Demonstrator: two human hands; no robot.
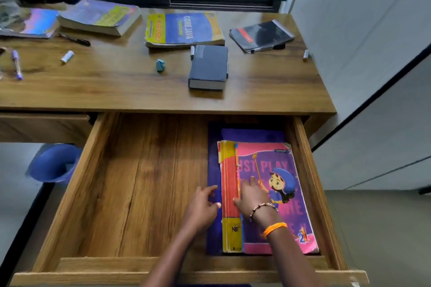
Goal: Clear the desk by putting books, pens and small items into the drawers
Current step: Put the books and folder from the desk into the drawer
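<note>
Your two hands are down in the open drawer (116,182). Your right hand (253,198) lies flat with fingers spread on the pink book (279,193), holding nothing. Your left hand (205,205) is loosely curled beside the book's red and yellow edge, also holding nothing. More books, like the gray book (208,66), and a pen (17,64) wait on the table (116,86).

**Wooden counter under the window**

The counter (130,91) carries a thick book (99,16), a Core Java book (186,29), a black notebook (261,35), a dark hardback (208,66), a blue eraser (160,65), a purple pen (16,64), a black pen (74,39) and a small white tube (67,56).
</note>
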